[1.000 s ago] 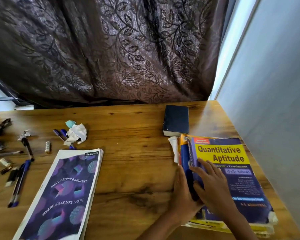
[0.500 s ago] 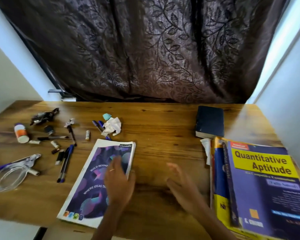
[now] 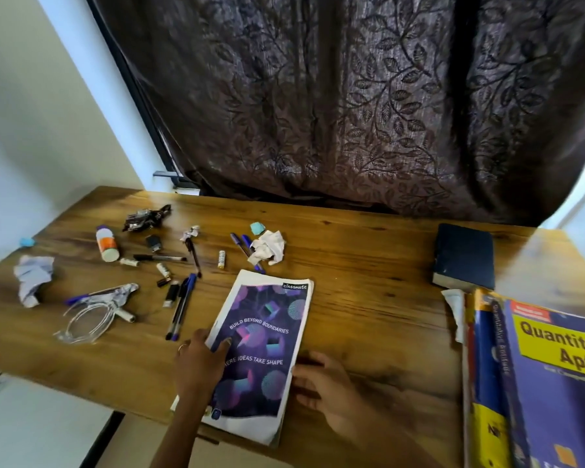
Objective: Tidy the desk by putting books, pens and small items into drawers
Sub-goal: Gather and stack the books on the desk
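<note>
A: What do the hands touch?
B: The left hand [image 3: 200, 358] grips the purple notebook [image 3: 262, 352] at its left edge; the right hand [image 3: 321, 383] holds its right edge.
A: And around it?
B: Pens [image 3: 179, 307] left, the book stack [image 3: 534, 383] right, on the wooden desk [image 3: 368, 282].

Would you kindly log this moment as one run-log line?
left hand: on notebook left edge | right hand: at its right edge | notebook: flat on desk | drawers: unseen

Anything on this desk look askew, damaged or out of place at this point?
Yes. The purple notebook lies skewed and juts past the desk's front edge, both hands at its sides. Crumpled paper sits on two pens, another wad at far left. The book stack shows a frayed white corner.
</note>
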Tool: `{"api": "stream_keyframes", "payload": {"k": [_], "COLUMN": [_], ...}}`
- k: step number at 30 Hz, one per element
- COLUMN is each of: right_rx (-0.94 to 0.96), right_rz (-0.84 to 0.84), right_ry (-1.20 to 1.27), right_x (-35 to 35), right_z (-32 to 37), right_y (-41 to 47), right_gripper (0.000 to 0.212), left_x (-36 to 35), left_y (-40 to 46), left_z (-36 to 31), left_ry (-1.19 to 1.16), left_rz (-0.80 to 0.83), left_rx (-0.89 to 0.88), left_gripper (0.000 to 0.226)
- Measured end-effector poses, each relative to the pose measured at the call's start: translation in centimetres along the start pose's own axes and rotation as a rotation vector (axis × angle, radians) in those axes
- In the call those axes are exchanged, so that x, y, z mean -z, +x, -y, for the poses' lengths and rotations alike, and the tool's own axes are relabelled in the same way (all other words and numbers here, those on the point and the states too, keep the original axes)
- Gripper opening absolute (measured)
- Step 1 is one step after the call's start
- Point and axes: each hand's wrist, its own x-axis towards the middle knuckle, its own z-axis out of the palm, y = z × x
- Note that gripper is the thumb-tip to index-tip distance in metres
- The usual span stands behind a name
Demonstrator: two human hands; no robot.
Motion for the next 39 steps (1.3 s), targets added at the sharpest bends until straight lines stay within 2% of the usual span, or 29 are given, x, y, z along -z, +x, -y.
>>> {"api": "stream_keyframes", "payload": {"k": [5, 14, 18, 21, 23, 26, 30, 34, 36, 39], "right_rx": [0.04, 0.369, 0.462, 0.48, 0.468, 0.472, 0.461, 0.491, 0.504, 0.518], "right_rz": [-0.042, -0.236, -0.275, -0.245, -0.23, -0.251, -0.315, -0.364, -0.388, -0.442], "right_ry": [-0.088, -0.17, -0.167, -0.19, -0.166, -0.16, -0.138, -0.127, -0.141, -0.166], "right_x": [0.3, 2.5, 4.8, 6.5, 7.4, 8.6, 10.7, 12.7, 13.6, 14.8], "right_z": [-0.3, 0.1, 0.9, 1.2, 1.2, 1.1, 1.0, 1.5, 1.8, 2.1], "right_y": [0.0, -0.5, -1.6, -2.0, -2.3, -2.6, -2.9, -3.7, -4.0, -4.3], "right_gripper": [0.033, 0.06, 0.046, 0.038, 0.039, 0.041, 0.038, 0.037, 0.04, 0.04], "left_x": [-0.7, -3.0, -3.4, -3.6, -3.6, -4.3, -5.1, -5.3, -5.4, -5.3], "left_y": [-1.4, -4.0, -4.4, -4.1, -3.9, -3.0, -3.6, -5.2, -5.5, -4.7], "left_z": [-1.2, -4.0, -4.5, -4.6, -4.9, -5.5, -6.6, -8.4, -9.0, -9.1], "left_ry": [-0.066, -0.139, -0.065, -0.187, -0.306, -0.415, -0.507, -0.673, -0.762, -0.781], "left_rz": [0.021, 0.134, 0.152, 0.126, 0.182, 0.282, 0.331, 0.336, 0.33, 0.222], "left_rx": [-0.067, -0.191, -0.222, -0.201, -0.114, -0.022, -0.01, -0.01, -0.039, -0.128], "left_gripper": [0.046, 0.044, 0.034, 0.039, 0.046, 0.04, 0.01, 0.019, 0.013, 0.015]}}
